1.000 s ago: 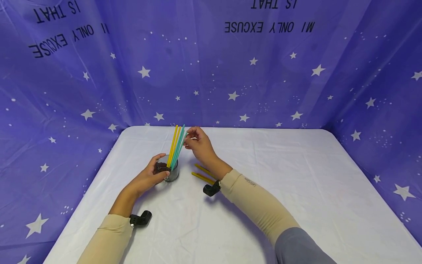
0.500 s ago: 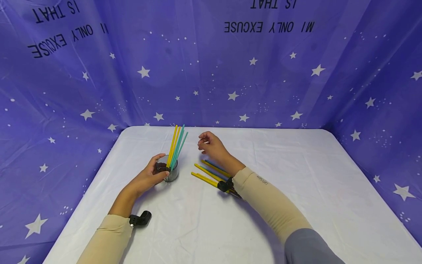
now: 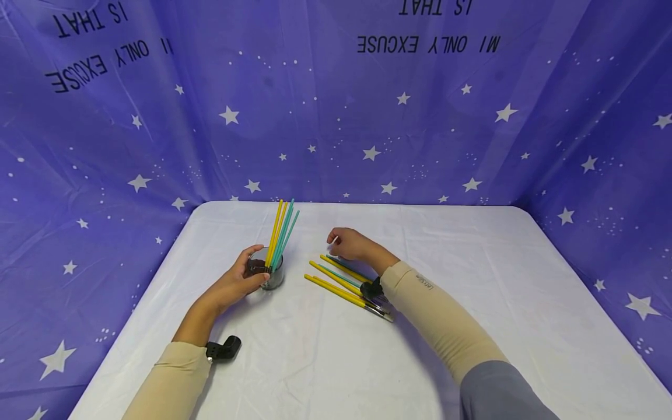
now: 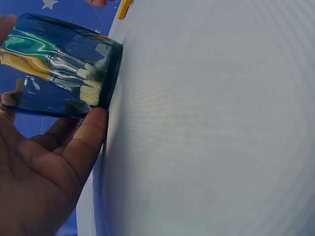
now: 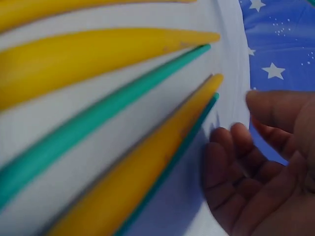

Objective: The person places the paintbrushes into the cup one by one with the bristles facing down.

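My left hand (image 3: pixel 238 283) grips a clear drinking glass (image 3: pixel 277 278) standing on the table. Inside it are several paintbrushes (image 4: pixel 90 94), bristles down, their yellow and teal handles leaning up to the right. My right hand (image 3: pixel 350 244), fingers loosely curled, holds nothing and hovers just beyond a loose group of paintbrushes on the table. These have yellow handles (image 3: pixel 336 289) and teal handles (image 5: pixel 98 115), with bristle ends toward the near right. In the right wrist view, the fingers are beside the handle tips, apart from them. The right forearm partly hides the group.
A white cloth covers the table (image 3: pixel 294 361). Behind and at both sides hangs a purple-blue curtain (image 3: pixel 325 116) with stars and lettering. A black wrist camera (image 3: pixel 224 348) sits on the left wrist, another (image 3: pixel 371 288) on the right, over the loose brushes.
My right hand has let go of a teal brush in the glass and moved right and nearer, to the loose brushes. The left hand and glass have stayed put.
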Action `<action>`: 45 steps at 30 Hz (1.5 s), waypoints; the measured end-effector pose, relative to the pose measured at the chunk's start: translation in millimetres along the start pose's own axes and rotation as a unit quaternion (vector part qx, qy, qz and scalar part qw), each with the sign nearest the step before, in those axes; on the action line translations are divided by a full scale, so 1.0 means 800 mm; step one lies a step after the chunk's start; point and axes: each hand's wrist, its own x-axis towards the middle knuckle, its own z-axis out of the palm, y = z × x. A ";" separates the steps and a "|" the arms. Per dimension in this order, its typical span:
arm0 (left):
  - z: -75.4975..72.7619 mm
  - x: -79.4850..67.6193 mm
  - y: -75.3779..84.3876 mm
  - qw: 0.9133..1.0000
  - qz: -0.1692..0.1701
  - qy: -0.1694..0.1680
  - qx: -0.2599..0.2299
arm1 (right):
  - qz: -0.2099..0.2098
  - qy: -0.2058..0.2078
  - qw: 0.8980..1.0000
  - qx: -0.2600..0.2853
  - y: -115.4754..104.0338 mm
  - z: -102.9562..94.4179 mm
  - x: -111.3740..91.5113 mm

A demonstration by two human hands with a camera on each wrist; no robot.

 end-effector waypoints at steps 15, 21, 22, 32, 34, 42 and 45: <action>0.000 0.001 0.002 1.000 -0.010 0.008 0.004 | 0.017 -0.072 0.992 -0.100 -0.005 -0.009 0.005; -0.001 -0.001 0.005 1.000 -0.010 0.008 0.006 | 0.016 -0.086 0.990 -0.114 -0.009 -0.009 0.007; -0.001 -0.001 0.005 1.000 -0.010 0.007 0.006 | 0.014 -0.086 0.989 -0.118 -0.010 -0.010 0.007; -0.002 0.002 0.006 1.000 -0.017 0.007 0.015 | -0.021 -0.076 0.980 -0.180 -0.014 -0.008 0.002; 0.000 0.002 0.006 1.000 -0.018 0.005 0.013 | -0.021 -0.075 0.981 -0.178 -0.010 -0.007 0.002; 0.002 -0.002 0.002 1.000 -0.019 -0.001 0.002 | -0.028 -0.068 0.987 -0.141 0.006 -0.002 0.005; 0.001 -0.002 0.001 1.000 -0.012 -0.002 -0.001 | -0.027 -0.072 0.989 -0.125 0.005 -0.003 0.004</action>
